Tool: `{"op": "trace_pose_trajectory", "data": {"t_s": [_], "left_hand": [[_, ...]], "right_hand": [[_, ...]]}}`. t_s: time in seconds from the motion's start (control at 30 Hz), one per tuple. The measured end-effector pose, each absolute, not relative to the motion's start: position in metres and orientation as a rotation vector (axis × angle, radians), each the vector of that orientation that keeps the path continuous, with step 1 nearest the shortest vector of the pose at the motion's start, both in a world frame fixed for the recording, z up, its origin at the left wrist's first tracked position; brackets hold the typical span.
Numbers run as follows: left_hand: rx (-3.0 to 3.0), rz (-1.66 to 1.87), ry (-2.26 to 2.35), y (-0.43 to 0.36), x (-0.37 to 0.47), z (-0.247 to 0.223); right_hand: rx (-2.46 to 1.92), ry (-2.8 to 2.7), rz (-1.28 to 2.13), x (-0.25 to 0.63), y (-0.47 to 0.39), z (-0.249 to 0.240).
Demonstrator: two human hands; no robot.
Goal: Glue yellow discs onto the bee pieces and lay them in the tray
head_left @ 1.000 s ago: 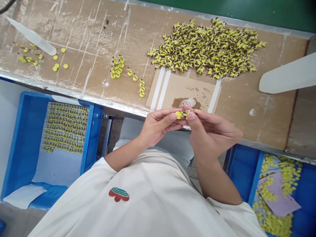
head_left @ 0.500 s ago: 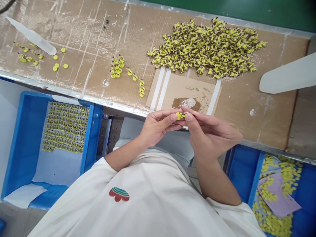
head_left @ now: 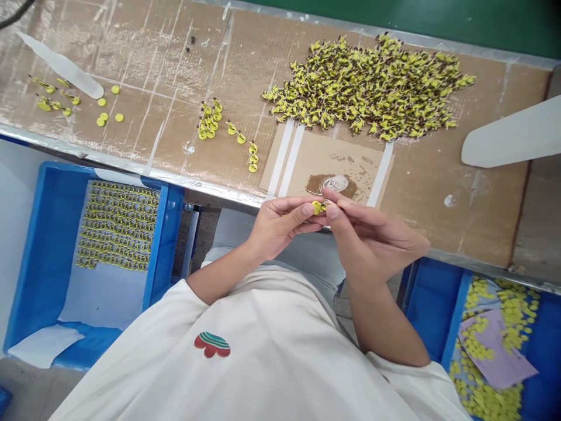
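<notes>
My left hand (head_left: 284,225) pinches a small yellow disc-based figurine (head_left: 317,207) between thumb and fingers, just off the table's front edge. My right hand (head_left: 366,234) is closed on the other end of the same figurine, its thumb and index meeting at the dark part. Fingertips hide some of the piece. Right behind the hands, a clear round blob (head_left: 337,183) sits in a brown stain on a cardboard sheet (head_left: 315,155) with white tape strips. Several small yellow-based figurines (head_left: 253,158) stand to the left of that sheet.
A large heap of yellow and dark figures (head_left: 363,85) covers the back of the table. Loose yellow discs (head_left: 102,102) lie at left by a white strip (head_left: 65,64). A blue bin (head_left: 26,263) holds rows of figurines; another blue bin (head_left: 456,316) holds yellow discs. A white panel (head_left: 512,134) juts in at right.
The right thumb has shifted slightly left along the figurine, and the index finger has altered its angle a little. Both hands stay in place; the view has moved slightly.
</notes>
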State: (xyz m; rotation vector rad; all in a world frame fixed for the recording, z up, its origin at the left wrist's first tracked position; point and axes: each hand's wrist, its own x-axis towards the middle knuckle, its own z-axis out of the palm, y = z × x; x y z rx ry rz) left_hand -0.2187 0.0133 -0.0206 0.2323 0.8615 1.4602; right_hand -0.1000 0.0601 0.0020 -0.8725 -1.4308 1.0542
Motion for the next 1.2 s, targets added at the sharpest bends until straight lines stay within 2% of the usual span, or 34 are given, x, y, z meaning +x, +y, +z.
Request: {"op": "trace_pose_trajectory", "data": {"t_s": [1.2], "left_hand": [[0.258, 1.523, 1.009, 0.007, -0.222, -0.021]], "right_hand": [[-0.878, -1.609, 1.068, -0.099, 0.070, 0.006]]}}
